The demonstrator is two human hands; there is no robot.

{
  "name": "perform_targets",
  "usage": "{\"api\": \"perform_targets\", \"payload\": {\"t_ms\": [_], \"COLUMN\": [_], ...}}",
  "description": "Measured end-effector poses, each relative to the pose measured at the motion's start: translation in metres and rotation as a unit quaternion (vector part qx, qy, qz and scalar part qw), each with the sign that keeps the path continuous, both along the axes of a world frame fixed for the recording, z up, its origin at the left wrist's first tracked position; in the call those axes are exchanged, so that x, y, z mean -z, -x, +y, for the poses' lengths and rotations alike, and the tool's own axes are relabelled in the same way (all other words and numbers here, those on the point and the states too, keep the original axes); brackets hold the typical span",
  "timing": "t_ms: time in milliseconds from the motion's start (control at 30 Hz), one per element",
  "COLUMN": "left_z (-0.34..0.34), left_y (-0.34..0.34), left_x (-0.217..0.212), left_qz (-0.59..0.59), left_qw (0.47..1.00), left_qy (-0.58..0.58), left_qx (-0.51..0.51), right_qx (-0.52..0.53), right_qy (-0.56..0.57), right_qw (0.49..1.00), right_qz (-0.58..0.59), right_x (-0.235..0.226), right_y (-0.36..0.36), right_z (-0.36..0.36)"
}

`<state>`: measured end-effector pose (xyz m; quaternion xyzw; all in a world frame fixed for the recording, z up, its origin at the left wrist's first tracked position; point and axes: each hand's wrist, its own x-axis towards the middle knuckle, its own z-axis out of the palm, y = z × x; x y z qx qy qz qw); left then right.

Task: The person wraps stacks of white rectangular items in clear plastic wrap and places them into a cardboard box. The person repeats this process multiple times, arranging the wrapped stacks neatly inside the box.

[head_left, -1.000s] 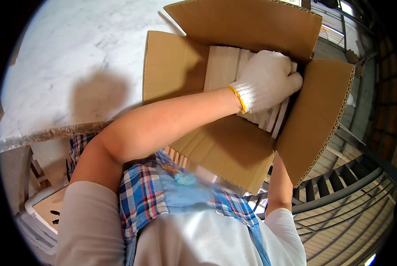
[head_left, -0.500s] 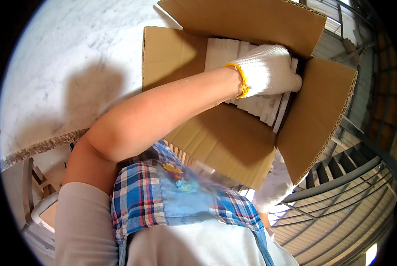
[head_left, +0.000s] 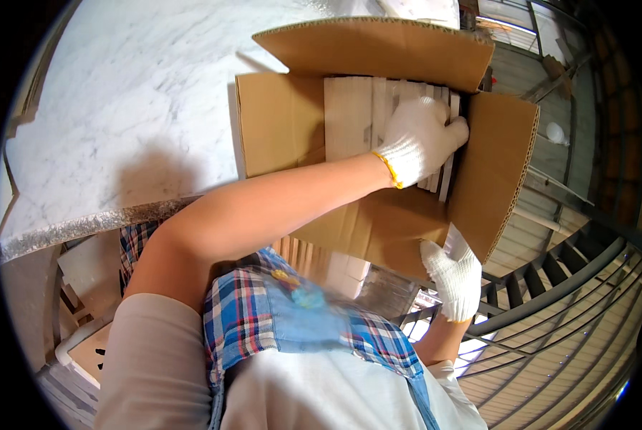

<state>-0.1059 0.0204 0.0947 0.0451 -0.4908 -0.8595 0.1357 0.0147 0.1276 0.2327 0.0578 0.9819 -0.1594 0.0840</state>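
Note:
An open cardboard box (head_left: 278, 122) holds a row of white, slab-like pieces (head_left: 346, 118) packed on edge. My left hand (head_left: 417, 140), in a white knit glove with a yellow cuff, reaches down into it. Its fingers curl over the thin slabs at the right end of the row; the fingertips are partly hidden. At the near right corner, my gloved right hand (head_left: 455, 283) grips the box where the near flap (head_left: 382, 233) meets the right flap (head_left: 500, 172). The thumb lies on the near flap, and the other fingers are mostly hidden.
The box rests by a white, grey-veined stone slab (head_left: 134, 100) with a rough near edge (head_left: 84, 233). Dark metal railing (head_left: 550, 301) curves at the lower right, beside a corrugated surface (head_left: 550, 373). The box flaps stand outward around its opening.
The box appears lower in the picture, its right side shifted left. My right hand has risen from below the box to its near right corner. My left hand stays at the slabs' right end.

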Motion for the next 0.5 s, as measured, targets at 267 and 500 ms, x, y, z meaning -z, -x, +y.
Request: {"api": "perform_targets", "payload": {"t_ms": [267, 500], "left_z": [0.026, 0.034], "left_y": [0.024, 0.021], "left_x": [-0.016, -0.023], "left_qz": [-0.042, -0.045], "left_qw": [0.99, 0.981], "left_qy": [0.125, 0.154], "left_qx": [0.044, 0.107], "right_qx": [-0.068, -0.092], "right_qy": [0.077, 0.118], "right_qw": [0.977, 0.973], "right_qz": [0.185, 0.173], "right_x": [0.006, 0.003], "right_y": [0.03, 0.029], "right_z": [0.054, 0.075]}}
